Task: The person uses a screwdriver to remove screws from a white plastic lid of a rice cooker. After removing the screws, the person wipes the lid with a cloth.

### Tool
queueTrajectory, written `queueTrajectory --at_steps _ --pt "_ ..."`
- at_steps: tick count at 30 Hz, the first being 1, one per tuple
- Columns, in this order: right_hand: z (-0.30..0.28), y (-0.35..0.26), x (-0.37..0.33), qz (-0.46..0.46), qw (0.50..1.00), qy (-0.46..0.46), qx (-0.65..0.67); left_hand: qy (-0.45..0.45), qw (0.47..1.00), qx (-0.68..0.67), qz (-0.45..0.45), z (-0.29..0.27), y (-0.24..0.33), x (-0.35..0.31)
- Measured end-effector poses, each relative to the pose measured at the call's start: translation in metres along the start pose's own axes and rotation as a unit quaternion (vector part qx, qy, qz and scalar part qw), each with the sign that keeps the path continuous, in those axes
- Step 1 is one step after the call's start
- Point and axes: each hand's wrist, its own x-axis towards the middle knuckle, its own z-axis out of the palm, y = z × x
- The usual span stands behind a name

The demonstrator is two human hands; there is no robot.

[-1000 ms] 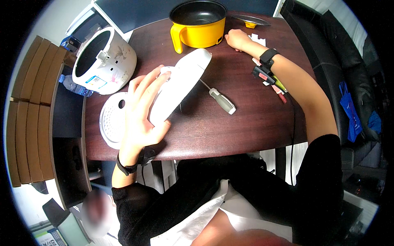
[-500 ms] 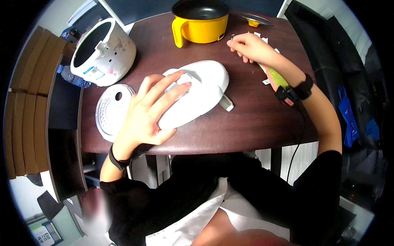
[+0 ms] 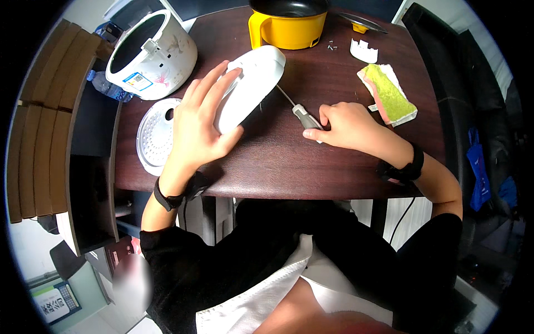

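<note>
My left hand (image 3: 203,119) grips a white rounded rice cooker lid (image 3: 253,83), its fingers spread over the top and the thumb at the near edge. The lid is tilted, its right side raised. To its right, my right hand (image 3: 347,127) has thumb and forefinger closed around the end of a grey-handled screwdriver (image 3: 303,115), whose thin shaft points toward the lid. The shaft's tip is hidden at the lid's edge. Left of my left hand lies a white perforated round plate (image 3: 154,136), partly covered by the hand.
A white rice cooker body (image 3: 153,58) stands at the back left, a yellow pot (image 3: 292,30) at the back. On the right lie a green and pink cloth (image 3: 389,92), a small white plastic piece (image 3: 364,51), and screws (image 3: 332,47). Behind them rests a pot lid (image 3: 361,25).
My right hand has come back from the screws to the screwdriver handle. My left hand has tipped up the white lid, uncovering the shaft. The view has shifted slightly.
</note>
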Motion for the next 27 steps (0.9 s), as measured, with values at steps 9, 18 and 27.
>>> queueTrajectory --at_steps 9,18,27 --pt "-0.007 0.037 -0.023 0.035 0.998 -0.005 -0.05 -0.018 0.999 -0.003 -0.034 0.014 0.006 0.02" --pt "-0.035 0.008 -0.008 0.011 0.969 0.054 0.24 -0.03 0.998 0.022 -0.046 0.023 0.022 0.036" --pt "-0.011 -0.036 0.026 0.005 0.685 0.007 0.729 -0.029 0.998 0.032 -0.054 0.028 0.028 0.036"
